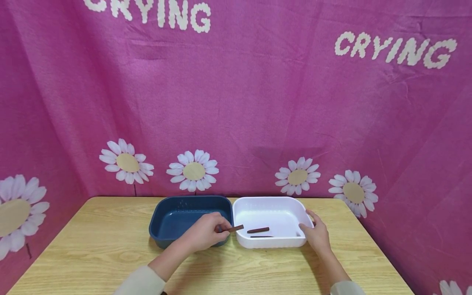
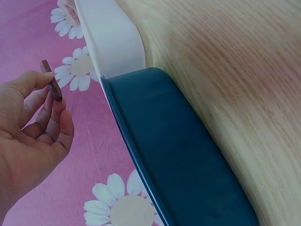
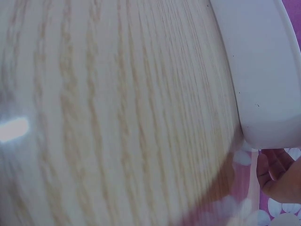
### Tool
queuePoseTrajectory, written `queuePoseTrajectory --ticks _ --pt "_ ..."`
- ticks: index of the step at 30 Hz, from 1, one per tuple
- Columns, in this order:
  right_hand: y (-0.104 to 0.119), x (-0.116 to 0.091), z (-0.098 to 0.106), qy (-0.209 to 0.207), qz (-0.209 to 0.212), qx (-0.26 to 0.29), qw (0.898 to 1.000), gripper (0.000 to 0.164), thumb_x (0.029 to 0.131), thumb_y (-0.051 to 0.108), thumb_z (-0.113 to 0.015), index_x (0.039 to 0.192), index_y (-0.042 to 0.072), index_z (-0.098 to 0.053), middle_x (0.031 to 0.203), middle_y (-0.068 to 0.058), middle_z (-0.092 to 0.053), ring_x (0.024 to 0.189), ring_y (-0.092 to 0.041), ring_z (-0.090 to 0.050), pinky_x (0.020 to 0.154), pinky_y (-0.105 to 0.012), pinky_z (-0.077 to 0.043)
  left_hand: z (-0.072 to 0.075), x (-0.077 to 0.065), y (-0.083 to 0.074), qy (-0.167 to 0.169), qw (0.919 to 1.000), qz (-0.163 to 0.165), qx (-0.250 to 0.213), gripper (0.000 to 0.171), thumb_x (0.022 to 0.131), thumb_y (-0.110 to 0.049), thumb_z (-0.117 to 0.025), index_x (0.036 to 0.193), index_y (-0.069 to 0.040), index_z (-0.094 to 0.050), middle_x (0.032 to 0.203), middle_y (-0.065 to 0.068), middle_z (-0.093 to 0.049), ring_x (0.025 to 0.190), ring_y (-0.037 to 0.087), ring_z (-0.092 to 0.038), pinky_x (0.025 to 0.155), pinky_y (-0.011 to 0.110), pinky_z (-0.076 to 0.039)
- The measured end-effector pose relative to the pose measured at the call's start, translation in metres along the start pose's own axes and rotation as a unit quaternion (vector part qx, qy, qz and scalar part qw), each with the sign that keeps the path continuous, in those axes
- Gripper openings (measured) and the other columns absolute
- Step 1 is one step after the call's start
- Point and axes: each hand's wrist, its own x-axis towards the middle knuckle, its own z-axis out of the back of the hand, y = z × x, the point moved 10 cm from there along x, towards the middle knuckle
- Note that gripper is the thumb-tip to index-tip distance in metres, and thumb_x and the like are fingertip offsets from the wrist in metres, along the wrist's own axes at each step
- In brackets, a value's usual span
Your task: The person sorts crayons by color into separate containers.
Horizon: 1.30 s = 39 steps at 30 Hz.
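Between thumb and fingertips, my left hand [image 1: 208,232] pinches a short dark brown stick [image 1: 236,228]. It hangs over the place where the blue tub [image 1: 154,233] and the white tub [image 1: 271,243] meet, its tip pointing right. The left wrist view shows the same stick [image 2: 52,84], slim with a narrowed end, above the tubs' rims. Inside the white tub lie two more brown sticks, one thick [image 1: 258,230] and one mostly hidden by the front wall [image 1: 261,236]. My right hand [image 1: 318,234] holds the white tub's right end, thumb over the rim and fingers outside.
Both tubs stand side by side near the back edge of a wooden table [image 1: 110,246]. Behind and beside it hangs a pink cloth [image 1: 236,102] printed with daisies and white lettering. The blue tub's floor shows several small pale specks or reflections at the back.
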Motion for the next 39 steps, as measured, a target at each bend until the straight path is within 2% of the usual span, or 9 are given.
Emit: queuePoseTrajectory --ticks 15,31,39 --pt "0.001 0.0 -0.003 0.002 0.001 0.002 1.0 0.06 0.088 0.011 -0.057 0.143 0.006 -0.033 0.137 -0.032 -0.04 0.123 -0.044 -0.042 0.103 -0.054 -0.038 0.0 0.008 0.002 -0.015 0.9999 -0.006 -0.005 0.008 0.083 -0.01 -0.067 0.088 -0.008 -0.072 0.075 -0.005 -0.056 0.069 0.005 -0.05 0.061 0.019 -0.042" --pt "-0.001 0.0 -0.001 -0.001 0.001 0.013 1.0 0.06 0.088 0.012 -0.057 0.143 0.007 -0.034 0.135 -0.032 -0.042 0.123 -0.043 -0.043 0.103 -0.054 -0.038 -0.002 0.017 0.005 -0.016 0.9998 0.008 -0.012 0.01 0.084 -0.01 -0.067 0.092 -0.008 -0.072 0.08 -0.003 -0.057 0.069 0.006 -0.049 0.06 0.018 -0.043" --pt "-0.002 0.001 -0.001 -0.002 -0.001 0.012 1.0 0.06 0.088 0.011 -0.056 0.143 0.007 -0.033 0.134 -0.033 -0.042 0.122 -0.043 -0.043 0.103 -0.053 -0.038 -0.006 0.024 0.003 -0.014 0.9999 0.004 -0.003 0.01 0.085 -0.01 -0.066 0.093 -0.009 -0.071 0.08 -0.001 -0.057 0.07 0.008 -0.049 0.059 0.02 -0.042"
